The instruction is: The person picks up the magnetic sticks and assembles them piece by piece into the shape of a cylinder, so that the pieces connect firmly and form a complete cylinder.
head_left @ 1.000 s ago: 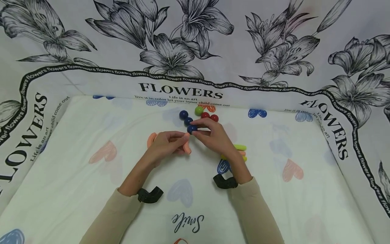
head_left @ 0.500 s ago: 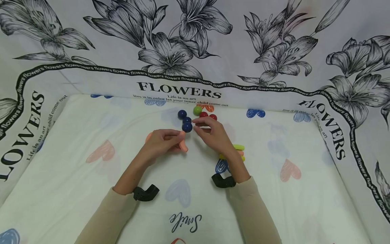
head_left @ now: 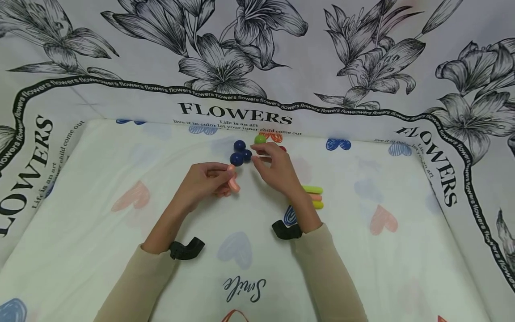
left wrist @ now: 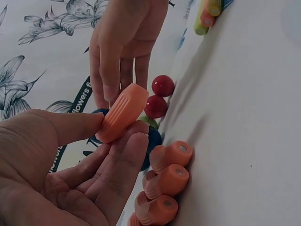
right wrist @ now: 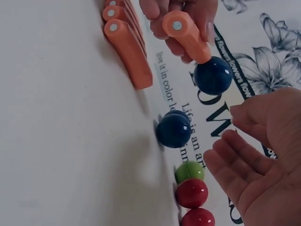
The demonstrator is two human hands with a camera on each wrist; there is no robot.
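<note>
Between thumb and fingertips, my left hand (head_left: pixel 205 181) pinches a curved orange magnetic stick (left wrist: pixel 124 113) with a silver disc in its end. A dark blue ball (right wrist: pixel 213 76) sits at the far end of that stick, touching it. My right hand (head_left: pixel 277 170) is just to the right, fingers relaxed and parted, holding nothing; in the right wrist view a gap shows between its fingertips and the ball. Two more blue balls (head_left: pixel 239 145) rest on the cloth beyond. Several curved orange sticks (left wrist: pixel 167 181) lie in a row by my left hand, mostly hidden from the head view.
A green ball (right wrist: pixel 189 172) and two red balls (right wrist: pixel 192 193) line up at the back, partly behind my right hand. Yellow-green sticks (head_left: pixel 313 189) and an orange stick (head_left: pixel 317 197) lie beside my right wrist. A white printed cloth (head_left: pixel 346 268) covers the table.
My right fingers have let go of the blue ball and drawn apart from it. My left hand has moved slightly left, carrying the orange stick with the ball on its end.
</note>
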